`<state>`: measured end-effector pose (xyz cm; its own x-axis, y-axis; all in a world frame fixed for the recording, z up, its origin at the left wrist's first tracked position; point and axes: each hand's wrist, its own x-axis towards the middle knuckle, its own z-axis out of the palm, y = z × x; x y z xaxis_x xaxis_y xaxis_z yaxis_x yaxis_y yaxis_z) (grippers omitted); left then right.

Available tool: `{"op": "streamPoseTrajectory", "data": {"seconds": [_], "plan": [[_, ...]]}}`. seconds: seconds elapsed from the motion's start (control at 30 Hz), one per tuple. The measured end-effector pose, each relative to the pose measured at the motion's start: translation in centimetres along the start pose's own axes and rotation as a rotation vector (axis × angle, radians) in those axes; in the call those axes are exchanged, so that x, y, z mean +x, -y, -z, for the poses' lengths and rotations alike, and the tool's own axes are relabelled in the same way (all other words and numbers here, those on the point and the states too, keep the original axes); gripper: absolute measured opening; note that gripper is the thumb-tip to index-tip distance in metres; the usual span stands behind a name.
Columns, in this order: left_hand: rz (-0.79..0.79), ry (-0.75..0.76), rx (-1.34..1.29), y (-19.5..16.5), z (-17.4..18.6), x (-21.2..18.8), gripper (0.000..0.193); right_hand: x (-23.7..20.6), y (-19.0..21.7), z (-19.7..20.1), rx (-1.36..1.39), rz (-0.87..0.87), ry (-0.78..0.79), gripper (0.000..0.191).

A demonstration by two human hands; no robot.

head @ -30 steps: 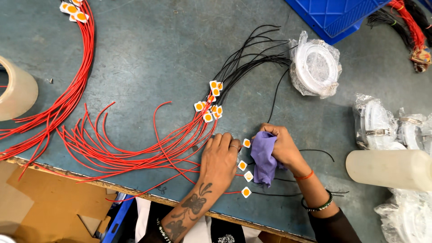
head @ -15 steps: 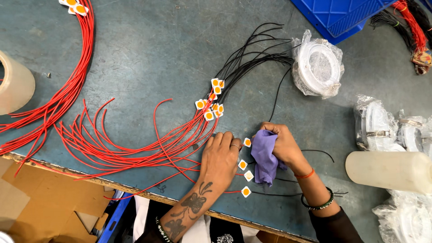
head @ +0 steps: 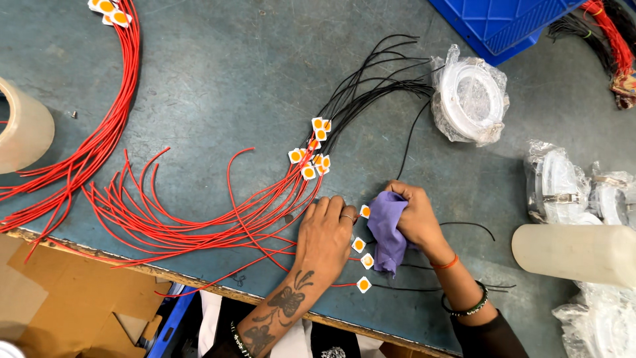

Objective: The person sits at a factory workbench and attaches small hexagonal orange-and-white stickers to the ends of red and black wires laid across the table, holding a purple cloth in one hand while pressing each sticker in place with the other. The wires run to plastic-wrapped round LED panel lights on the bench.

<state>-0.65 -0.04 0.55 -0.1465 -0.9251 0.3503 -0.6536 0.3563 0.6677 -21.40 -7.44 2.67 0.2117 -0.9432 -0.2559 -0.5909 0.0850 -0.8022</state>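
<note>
A person is working at a scuffed blue-grey desk (head: pixel 199 79), the left hand (head: pixel 324 232) lying flat and spread, pressing down on a fan of red wires (head: pixel 199 225), while the right hand (head: pixel 414 215) is closing around a bunched purple cloth (head: pixel 387 232). The cloth is sitting just beside a short column of small white squares with orange centres (head: pixel 361 245), each fixed to a wire end near the desk's front edge. A second cluster of the same tagged squares (head: pixel 311 149) is lying further back, where black wires (head: pixel 377 79) are meeting the red ones.

The risks appear small but real. The cloth could be snagging a loose square and dragging it off the near edge, since the lowest square is lying close to that edge. Several red wires are already overhanging it above the cardboard (head: pixel 79 292) below, and a careless sweep could be pulling more after them. The thin black wires under the right wrist could be catching on the beaded bracelet (head: pixel 470 308). The bagged white reels (head: pixel 472 93) and the translucent bottle (head: pixel 573 252) are lying well apart.
</note>
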Motion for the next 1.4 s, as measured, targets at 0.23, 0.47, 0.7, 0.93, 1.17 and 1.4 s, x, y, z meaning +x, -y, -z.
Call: {"op": "streamPoseTrajectory", "data": {"seconds": [0.23, 0.47, 0.7, 0.93, 1.17, 1.4], "plan": [[-0.007, -0.015, -0.004, 0.0, 0.1, -0.1, 0.027, -0.3, -0.3, 0.5, 0.123, 0.167, 0.117, 0.018], [0.014, 0.009, -0.019, 0.0, 0.3, -0.1, 0.028, -0.4, -0.8, 0.2, 0.04, 0.057, 0.039, 0.026], [-0.015, -0.012, -0.001, 0.4, 0.2, 0.1, 0.027, -0.2, -3.3, 1.0, 0.33, 0.155, -0.107, 0.004], [-0.057, -0.081, 0.007, 1.1, 0.0, 0.2, 0.015, -2.3, -1.1, 1.3, 0.261, 0.36, -0.035, 0.034], [-0.122, -0.006, 0.029, 1.3, 0.7, 0.2, 0.012, -4.4, 2.3, 1.3, -0.277, 0.435, -0.043, 0.045], [-0.269, 0.144, -0.078, 1.0, 1.9, -0.3, 0.008, -8.2, -1.5, 4.0, -0.333, 0.334, -0.12, 0.057]]}}
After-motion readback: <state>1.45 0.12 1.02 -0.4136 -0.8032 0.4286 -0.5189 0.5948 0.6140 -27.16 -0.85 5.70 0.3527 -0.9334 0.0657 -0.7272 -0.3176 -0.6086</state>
